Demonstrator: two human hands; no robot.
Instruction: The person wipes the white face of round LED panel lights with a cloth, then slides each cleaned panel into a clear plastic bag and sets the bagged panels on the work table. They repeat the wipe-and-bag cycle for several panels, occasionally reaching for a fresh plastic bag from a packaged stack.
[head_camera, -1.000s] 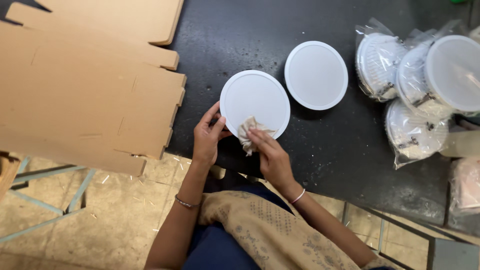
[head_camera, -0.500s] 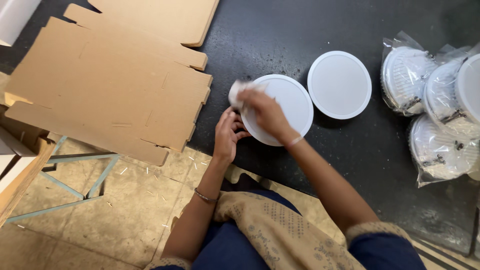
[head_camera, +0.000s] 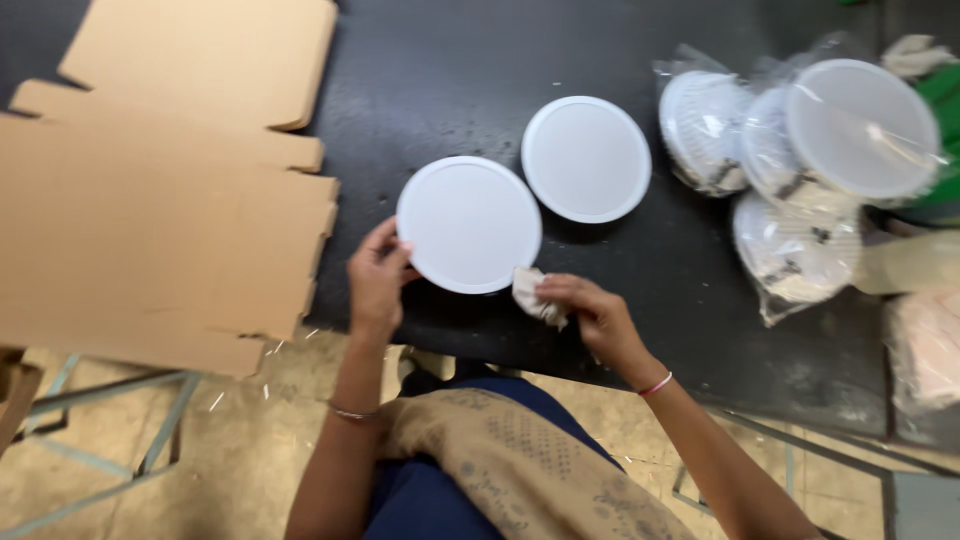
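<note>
On the black table (head_camera: 620, 270), seen from the head camera, the left hand (head_camera: 377, 280) steadies a round white disc (head_camera: 468, 224), its fingers pressed to the near-left rim. Just beside the disc's near edge, the right hand (head_camera: 590, 312) pinches a crumpled cloth (head_camera: 530, 293). Wiping seems in hand; the cloth would need bringing onto the disc's face.

Both hands (head_camera: 378, 280) (head_camera: 590, 312) fwd, fingers curled
</note>
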